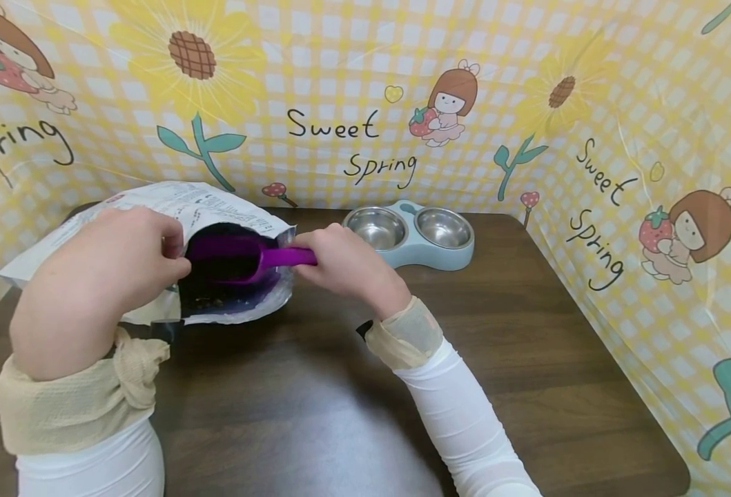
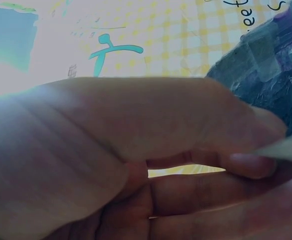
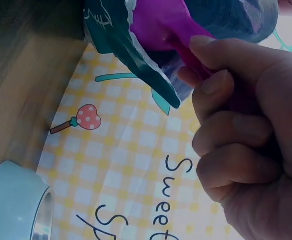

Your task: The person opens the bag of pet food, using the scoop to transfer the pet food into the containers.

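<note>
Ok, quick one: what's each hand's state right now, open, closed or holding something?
Left hand: closed, pinching the edge of the white bag.
Right hand: closed, holding the purple scoop by its handle.

Right hand (image 3: pixel 250 120) grips purple scoop (image 3: pixel 158 22) at bag (image 3: pixel 117 36) mouth; bowl (image 3: pixel 17 205) apart

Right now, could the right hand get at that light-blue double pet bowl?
Probably, but not for grasping yet: the right hand is near the double pet bowl with nothing visible between them, yet its fingers are curled round the purple scoop, which reaches into the open bag.
</note>
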The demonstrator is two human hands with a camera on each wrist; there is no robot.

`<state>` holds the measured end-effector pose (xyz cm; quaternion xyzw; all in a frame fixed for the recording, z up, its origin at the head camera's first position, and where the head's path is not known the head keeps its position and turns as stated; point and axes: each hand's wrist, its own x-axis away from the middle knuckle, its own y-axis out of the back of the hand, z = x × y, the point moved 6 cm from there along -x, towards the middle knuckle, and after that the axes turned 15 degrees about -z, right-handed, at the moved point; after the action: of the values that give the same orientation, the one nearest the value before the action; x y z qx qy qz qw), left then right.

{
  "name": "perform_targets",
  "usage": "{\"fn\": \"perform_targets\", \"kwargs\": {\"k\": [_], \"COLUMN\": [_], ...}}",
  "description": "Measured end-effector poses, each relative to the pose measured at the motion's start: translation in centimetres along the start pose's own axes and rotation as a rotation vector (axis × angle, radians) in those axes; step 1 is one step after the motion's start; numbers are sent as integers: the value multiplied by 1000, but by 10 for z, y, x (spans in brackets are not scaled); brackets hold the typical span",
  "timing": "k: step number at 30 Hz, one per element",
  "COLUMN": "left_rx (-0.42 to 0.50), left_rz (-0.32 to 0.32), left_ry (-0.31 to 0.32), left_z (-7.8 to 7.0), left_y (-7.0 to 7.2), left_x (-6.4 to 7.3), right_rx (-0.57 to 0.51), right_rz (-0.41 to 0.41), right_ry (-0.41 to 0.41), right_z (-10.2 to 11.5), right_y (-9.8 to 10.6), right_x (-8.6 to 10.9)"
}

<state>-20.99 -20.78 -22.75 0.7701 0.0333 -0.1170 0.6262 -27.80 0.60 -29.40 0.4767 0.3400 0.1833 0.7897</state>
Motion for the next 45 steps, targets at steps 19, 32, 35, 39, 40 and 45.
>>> {"fn": "perform_targets", "kwargs": {"k": [19, 32, 35, 39, 40, 45], "left_rx": [-8, 7, 10, 10, 9, 14], "left_rz": [-23, -28, -33, -40, -41, -40], "left_ry": [-17, -7, -7, -8, -9, -8], "left_z": [2, 0, 0, 0, 0, -1], "left_y": [1, 3, 4, 4, 5, 4], "left_x": [-1, 1, 0, 0, 0, -1], "right_rx": [-171, -324, -357, -382, -372, -301], "right_rz": [154, 187, 188, 176, 172, 129], "right_ry": [-64, -122, -122, -162, -179, -266], "right_z": [-39, -71, -78, -91, -96, -120], "right_y": [12, 23, 28, 36, 39, 56], "right_x": [13, 21, 24, 32, 35, 50]}}
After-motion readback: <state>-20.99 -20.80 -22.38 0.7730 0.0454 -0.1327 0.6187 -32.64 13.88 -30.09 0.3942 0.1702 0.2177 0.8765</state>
